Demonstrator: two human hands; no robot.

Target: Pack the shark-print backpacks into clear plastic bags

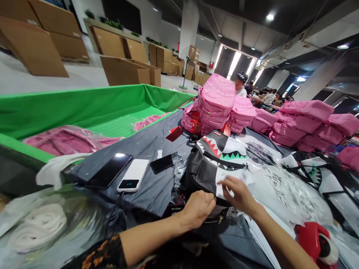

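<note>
A black and white backpack with a shark-mouth pattern of red, green and white teeth lies on the grey-covered table, its near end toward me. My left hand is closed at the near edge of the backpack, the fingertips hidden against it. Over the lower white part of the front hovers my right hand, fingers bent and apart, with nothing visible in them; whether it touches the fabric is unclear. A red tag lies beyond the backpack.
To the left lie a white power bank, a black phone and a dark tablet. Pink backpacks are stacked behind. A green-lined bin borders the left. Plastic bags and a red tape dispenser are at right.
</note>
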